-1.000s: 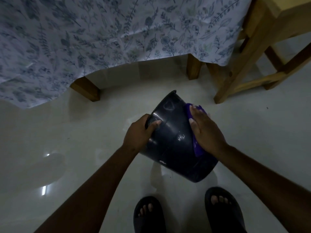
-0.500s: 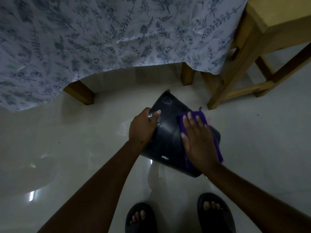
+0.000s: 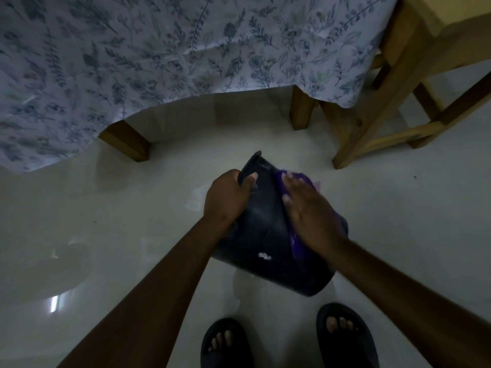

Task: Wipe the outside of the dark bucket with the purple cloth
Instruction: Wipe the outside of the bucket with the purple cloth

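The dark bucket (image 3: 265, 235) is held tilted above the pale floor, its rim pointing away from me and its base toward my feet. My left hand (image 3: 225, 197) grips the rim on the left, thumb on the outer wall. My right hand (image 3: 310, 216) lies flat on the right side of the wall and presses the purple cloth (image 3: 295, 240) against it. The cloth shows past my fingertips and below my palm; most of it is hidden under the hand. A small white mark sits low on the bucket's wall.
A table under a floral cloth (image 3: 159, 62) stands ahead, with wooden legs (image 3: 127, 140) at the floor. A wooden stool (image 3: 393, 107) stands at the right. My feet in dark sandals (image 3: 342, 338) are on the glossy floor (image 3: 106, 221) just below the bucket.
My right hand has slid the cloth up the bucket's wall toward the rim. The left hand has kept its grip on the rim.
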